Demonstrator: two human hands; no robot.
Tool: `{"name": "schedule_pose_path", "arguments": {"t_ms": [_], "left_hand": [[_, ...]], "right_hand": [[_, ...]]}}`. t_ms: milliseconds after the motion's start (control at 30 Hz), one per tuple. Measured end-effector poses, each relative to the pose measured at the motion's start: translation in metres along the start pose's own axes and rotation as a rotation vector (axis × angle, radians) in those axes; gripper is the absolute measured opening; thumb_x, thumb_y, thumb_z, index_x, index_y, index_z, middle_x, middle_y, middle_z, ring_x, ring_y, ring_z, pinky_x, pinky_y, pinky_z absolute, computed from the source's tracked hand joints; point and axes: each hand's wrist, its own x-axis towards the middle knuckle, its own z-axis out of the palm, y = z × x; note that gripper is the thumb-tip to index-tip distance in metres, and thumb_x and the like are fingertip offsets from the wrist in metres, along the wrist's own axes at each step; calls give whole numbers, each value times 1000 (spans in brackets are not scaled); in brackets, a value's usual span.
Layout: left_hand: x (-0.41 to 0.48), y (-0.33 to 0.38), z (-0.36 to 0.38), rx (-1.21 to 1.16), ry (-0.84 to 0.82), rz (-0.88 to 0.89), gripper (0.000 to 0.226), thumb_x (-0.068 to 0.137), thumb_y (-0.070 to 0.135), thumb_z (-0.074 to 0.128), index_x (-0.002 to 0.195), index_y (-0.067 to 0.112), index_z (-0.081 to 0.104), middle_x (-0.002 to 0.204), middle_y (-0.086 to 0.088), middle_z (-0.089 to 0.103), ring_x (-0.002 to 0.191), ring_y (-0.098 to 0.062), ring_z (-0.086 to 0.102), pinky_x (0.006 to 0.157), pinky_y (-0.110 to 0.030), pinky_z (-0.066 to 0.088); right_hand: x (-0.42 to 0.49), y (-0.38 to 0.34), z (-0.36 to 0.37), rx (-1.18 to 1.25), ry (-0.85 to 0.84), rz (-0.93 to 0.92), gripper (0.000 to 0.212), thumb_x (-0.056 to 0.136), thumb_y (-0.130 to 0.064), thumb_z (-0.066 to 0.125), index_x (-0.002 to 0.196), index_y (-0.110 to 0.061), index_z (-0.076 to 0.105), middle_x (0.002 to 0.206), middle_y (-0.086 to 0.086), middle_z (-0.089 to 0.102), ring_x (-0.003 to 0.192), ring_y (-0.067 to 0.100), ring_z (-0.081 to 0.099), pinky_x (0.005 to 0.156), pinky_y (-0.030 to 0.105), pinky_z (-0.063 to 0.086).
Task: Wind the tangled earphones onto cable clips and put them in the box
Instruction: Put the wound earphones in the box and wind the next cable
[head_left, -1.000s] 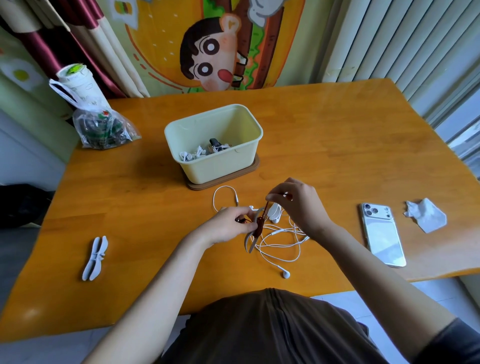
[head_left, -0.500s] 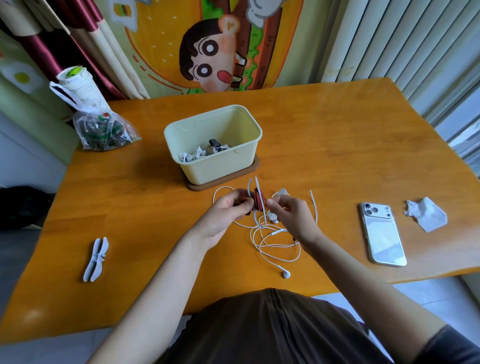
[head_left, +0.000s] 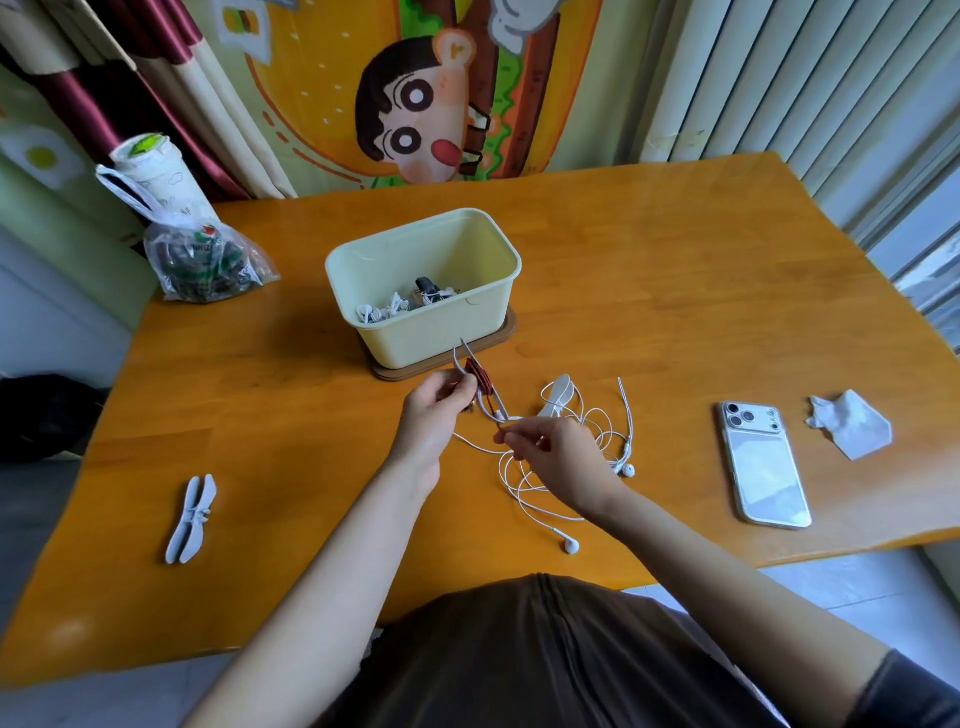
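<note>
Two hands (head_left: 434, 415) (head_left: 558, 460) between box (head_left: 431, 340) and edge (head_left: 727, 560)

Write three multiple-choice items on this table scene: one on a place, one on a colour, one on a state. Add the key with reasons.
1. Where does the phone lie?
A. on the table, near its right edge
B. on a chair
C. on the floor

2. What colour are the loose earphones?
A. black
B. white
C. green

3. What is the left hand doing?
A. lying flat
B. hanging out of view
C. pinching a cable clip

Key:
1 A: the phone rests on the wood beside a crumpled tissue.
2 B: both the cable and the earbuds are white.
3 C: it grips the clip just in front of the box.
</note>
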Motion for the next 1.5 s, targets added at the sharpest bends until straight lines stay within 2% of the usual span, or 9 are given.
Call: {"name": "schedule_pose_path", "arguments": {"t_ms": [267,500,600,733,833,1000,1267,1367,1500], "left_hand": [[2,0,-5,213,50,44,11,95,19,56,87,20,64,92,1,66,91,-12,58,73,-18,42],[1,-4,-7,219,125,-2,17,96,21,55,82,17,64,84,-1,64,86,-20,58,72,-25,43],[-1,-6,-5,566,118,134,13,93,30,57,84,22,63,88,1,66,95,-25,58,84,-39,45],[-13,3,4,1185,-136,350,19,96,33,51,108,23,61,104,4,58,104,-19,43,89,-36,31],[-21,9,11,1236,-254,419,15,97,31,48,103,21,57,103,2,54,110,-21,39,95,-37,28],[-18,10,12,1263,-248,454,16,98,23,44,108,15,54,110,0,53,115,-23,37,99,-41,28],[-14,-1,18,655,98,292,62,83,34,70,132,16,36,127,-5,43,119,-20,40,93,-37,41],[-16,0,22,319,69,-47,47,88,39,65,121,12,46,115,-5,55,100,-20,57,75,-29,47],[-22,2,32,-266,-62,-335,22,92,26,61,105,9,66,94,-7,69,79,-21,64,64,-28,51]], "right_hand": [[1,-4,-9,-234,8,-121,19,94,-22,55,102,-15,71,95,0,65,78,12,58,69,25,51],[1,-12,-16,-238,34,-174,20,94,-20,54,103,-14,71,96,-1,63,79,10,56,66,20,46],[0,-14,-18,-252,29,-198,19,94,-20,54,102,-14,71,91,-4,58,75,11,55,62,16,42],[5,-18,-27,-280,38,-253,15,91,-23,60,94,-12,70,100,-1,51,77,15,52,66,27,43],[11,-16,-30,-269,-13,-276,14,93,-17,57,94,-6,66,116,4,54,94,20,53,72,18,33],[14,-10,-29,-78,-33,-100,14,98,-19,48,88,-11,54,84,8,67,73,23,61,66,36,48],[15,-6,-24,243,176,109,14,97,-16,48,90,-5,54,90,15,66,77,24,67,69,34,58],[19,-5,-21,349,297,154,15,97,-18,50,84,-11,54,85,10,67,78,22,68,71,35,58],[18,-11,-13,348,418,130,14,96,-16,51,83,-13,54,76,-7,61,72,7,62,64,13,50]]}}
